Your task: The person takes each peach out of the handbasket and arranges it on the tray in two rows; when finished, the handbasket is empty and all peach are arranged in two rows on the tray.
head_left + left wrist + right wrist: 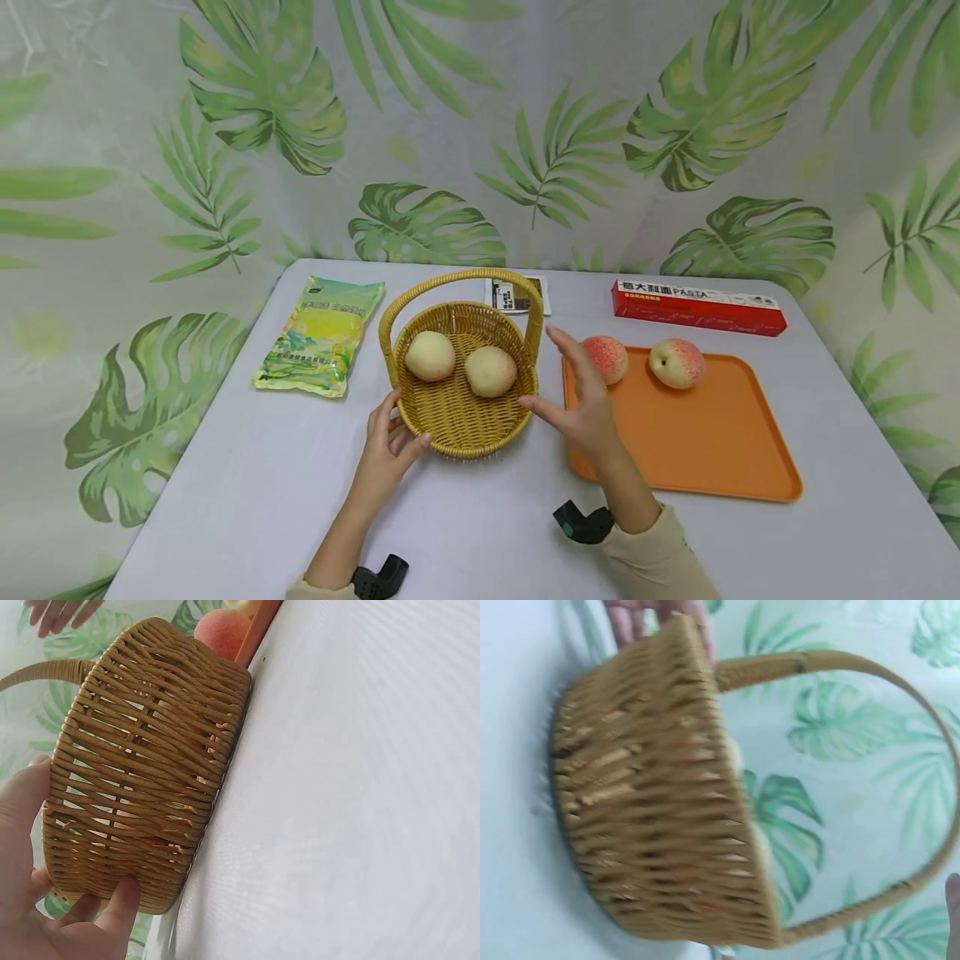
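A yellow wicker basket (465,427) with a tall arched handle stands on the white table, two pale peaches (430,356) inside it. My left hand (385,461) holds the basket at its near left side. In the left wrist view the thumb (28,784) lies at the rim and the fingers lie against the woven wall (142,765). To the right of the basket, my right hand (588,412) is raised with thumb and fingers spread apart and nothing between them. Two pinkish peaches (677,363) sit along the far edge of an orange tray (705,442).
A green and yellow bag (321,337) lies at the left. Behind the basket is a small flat packet (519,295), partly hidden by the handle. A red pasta box (697,308) lies at the back right. A leaf-patterned cloth (450,125) hangs behind the table.
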`<action>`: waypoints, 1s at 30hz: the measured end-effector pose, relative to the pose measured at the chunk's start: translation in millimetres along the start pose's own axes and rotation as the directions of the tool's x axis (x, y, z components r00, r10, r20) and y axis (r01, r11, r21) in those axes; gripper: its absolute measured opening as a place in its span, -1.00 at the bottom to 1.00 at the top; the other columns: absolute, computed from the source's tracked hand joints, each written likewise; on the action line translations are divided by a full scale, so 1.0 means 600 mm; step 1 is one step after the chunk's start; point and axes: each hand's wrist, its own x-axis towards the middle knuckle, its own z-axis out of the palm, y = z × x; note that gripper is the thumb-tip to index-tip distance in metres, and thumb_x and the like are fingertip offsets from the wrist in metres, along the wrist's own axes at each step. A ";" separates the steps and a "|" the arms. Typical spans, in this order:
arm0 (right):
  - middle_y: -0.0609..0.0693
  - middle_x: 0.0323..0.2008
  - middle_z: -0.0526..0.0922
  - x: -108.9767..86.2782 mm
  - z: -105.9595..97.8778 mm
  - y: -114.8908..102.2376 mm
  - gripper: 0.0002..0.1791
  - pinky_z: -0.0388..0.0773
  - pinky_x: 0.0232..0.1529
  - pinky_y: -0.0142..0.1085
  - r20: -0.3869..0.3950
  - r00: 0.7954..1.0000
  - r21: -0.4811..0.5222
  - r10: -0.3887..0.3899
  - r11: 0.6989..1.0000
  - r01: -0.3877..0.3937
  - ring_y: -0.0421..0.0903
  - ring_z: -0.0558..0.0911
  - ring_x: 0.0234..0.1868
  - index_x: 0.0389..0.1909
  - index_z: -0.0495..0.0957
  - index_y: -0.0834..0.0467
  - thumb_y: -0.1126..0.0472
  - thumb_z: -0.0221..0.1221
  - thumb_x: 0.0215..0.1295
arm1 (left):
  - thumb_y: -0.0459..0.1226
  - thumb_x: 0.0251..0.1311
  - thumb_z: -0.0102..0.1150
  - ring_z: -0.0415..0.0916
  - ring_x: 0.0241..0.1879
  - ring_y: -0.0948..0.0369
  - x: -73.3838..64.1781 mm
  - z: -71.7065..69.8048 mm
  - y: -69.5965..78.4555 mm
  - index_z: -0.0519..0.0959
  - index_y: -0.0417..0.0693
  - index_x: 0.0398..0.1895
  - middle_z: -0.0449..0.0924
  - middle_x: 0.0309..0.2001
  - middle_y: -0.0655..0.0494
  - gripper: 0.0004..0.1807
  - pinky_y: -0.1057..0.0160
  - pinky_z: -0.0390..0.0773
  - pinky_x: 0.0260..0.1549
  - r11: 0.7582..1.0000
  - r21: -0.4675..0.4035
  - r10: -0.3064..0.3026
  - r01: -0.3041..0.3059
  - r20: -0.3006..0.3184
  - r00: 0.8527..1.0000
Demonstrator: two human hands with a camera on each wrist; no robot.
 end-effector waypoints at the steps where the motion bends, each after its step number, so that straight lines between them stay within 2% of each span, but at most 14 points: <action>1: 0.41 0.12 0.26 -0.004 0.009 0.010 -0.18 0.14 0.25 -0.25 0.026 0.999 -0.002 0.019 1.000 -0.019 0.02 0.22 0.23 0.13 0.18 0.53 0.20 0.36 -0.06 | -0.31 0.09 0.21 0.09 0.16 -0.09 0.000 0.000 0.000 -0.10 -0.10 0.37 -0.15 0.26 -0.20 -0.13 0.08 0.18 0.18 1.000 0.000 -0.001 0.001 0.001 1.000; 4: 0.32 0.15 0.29 -0.014 0.032 0.044 -0.14 0.13 0.25 -0.20 0.091 0.993 -0.021 0.072 0.997 -0.070 0.06 0.22 0.23 0.17 0.21 0.45 0.40 0.41 -0.22 | -0.31 0.09 0.21 0.09 0.16 -0.09 0.000 0.001 0.000 -0.10 -0.09 0.37 -0.15 0.25 -0.20 -0.13 0.09 0.18 0.18 1.000 -0.002 -0.004 0.004 -0.001 1.000; 6: 0.25 0.18 0.29 -0.022 0.043 0.067 -0.09 0.12 0.26 -0.18 0.117 0.987 -0.049 0.114 0.993 -0.109 0.06 0.21 0.24 0.20 0.21 0.38 0.44 0.42 -0.29 | -0.31 0.09 0.21 0.09 0.16 -0.09 0.000 0.001 0.000 -0.10 -0.09 0.37 -0.14 0.25 -0.20 -0.13 0.08 0.18 0.18 1.000 -0.003 -0.002 0.002 -0.001 1.000; 12: 0.07 0.23 0.27 -0.029 0.063 0.096 -0.09 0.13 0.25 -0.15 0.164 0.967 -0.116 0.196 0.977 -0.178 -0.03 0.20 0.25 0.26 0.20 0.18 0.26 0.43 -0.18 | -0.31 0.09 0.21 0.09 0.16 -0.09 0.000 0.001 0.000 -0.10 -0.10 0.37 -0.14 0.25 -0.20 -0.13 0.08 0.18 0.18 1.000 -0.003 -0.002 0.002 -0.002 1.000; 21: 0.10 0.21 0.28 -0.030 0.077 0.116 -0.08 0.21 0.20 -0.10 0.206 0.944 -0.170 0.257 0.960 -0.225 -0.01 0.23 0.23 0.26 0.19 0.20 0.22 0.43 -0.19 | -0.32 0.09 0.21 0.08 0.16 -0.11 0.000 0.001 0.001 -0.10 -0.11 0.37 -0.13 0.24 -0.21 -0.13 0.10 0.17 0.18 1.000 0.000 -0.006 0.006 -0.008 1.000; 30: 0.08 0.22 0.26 -0.026 0.076 0.126 -0.06 0.21 0.20 -0.11 0.258 0.920 -0.220 0.296 0.945 -0.242 -0.03 0.22 0.23 0.29 0.16 0.15 0.14 0.42 -0.16 | -0.31 0.09 0.22 0.08 0.15 -0.09 0.000 0.002 0.001 -0.09 -0.11 0.37 -0.13 0.25 -0.20 -0.13 0.10 0.16 0.19 1.000 -0.002 -0.007 0.007 -0.008 1.000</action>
